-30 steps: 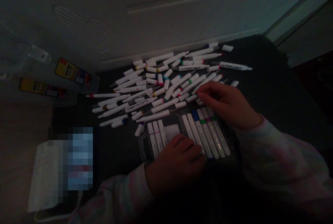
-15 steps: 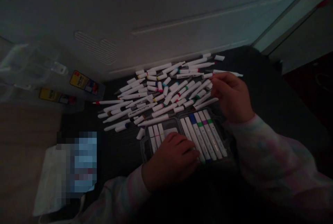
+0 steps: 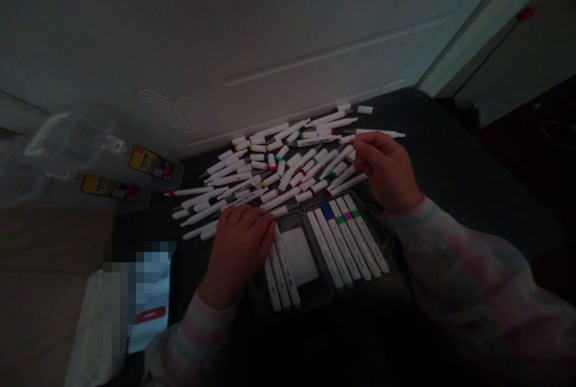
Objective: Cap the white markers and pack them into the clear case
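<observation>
A heap of several white markers (image 3: 288, 165) with coloured bands lies on a dark mat (image 3: 450, 171). In front of it sits a dark open marker case (image 3: 310, 261) with markers in both halves. My left hand (image 3: 240, 243) rests on the case's left edge, fingers curled over the near markers of the heap. My right hand (image 3: 387, 168) is at the heap's right end, fingers pinched at a white marker (image 3: 380, 133) that sticks out to the right. The scene is very dark.
A white wall panel (image 3: 270, 63) rises right behind the markers. Clear plastic boxes with yellow labels (image 3: 148, 162) sit at the left. A white bag or paper with a blurred patch (image 3: 135, 291) lies at the near left. A dark floor is at the right.
My left hand moved from the middle of the case to its left edge, uncovering the left compartment. My right hand moved from above the case up to the heap's right end.
</observation>
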Demonstrator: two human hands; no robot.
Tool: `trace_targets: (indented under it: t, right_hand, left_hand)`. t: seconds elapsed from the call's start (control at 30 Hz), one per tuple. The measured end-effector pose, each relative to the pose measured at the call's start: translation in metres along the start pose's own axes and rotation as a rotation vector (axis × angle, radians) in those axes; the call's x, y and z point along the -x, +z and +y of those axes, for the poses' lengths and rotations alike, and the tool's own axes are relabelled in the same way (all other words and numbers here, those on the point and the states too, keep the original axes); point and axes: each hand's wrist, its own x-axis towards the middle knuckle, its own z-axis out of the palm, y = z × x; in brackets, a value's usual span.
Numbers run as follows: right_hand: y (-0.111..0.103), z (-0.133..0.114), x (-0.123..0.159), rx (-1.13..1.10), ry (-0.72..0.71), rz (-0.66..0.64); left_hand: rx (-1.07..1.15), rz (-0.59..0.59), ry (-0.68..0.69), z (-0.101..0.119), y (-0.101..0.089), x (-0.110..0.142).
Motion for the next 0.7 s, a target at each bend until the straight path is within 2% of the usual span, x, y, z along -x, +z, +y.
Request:
trace_targets:
  t: [0.43,0.7]
  right_hand:
    - [-0.002,0.005,-0.002,0.066,0.010,0.003]
    - [-0.001,0.003,0.001,0.075,0.043,-0.002]
  left_hand:
    - [0.026,0.063,-0.010,-0.004,0.010,0.004]
    - [0.061,0.111,-0.037,-0.009,0.009,0.005]
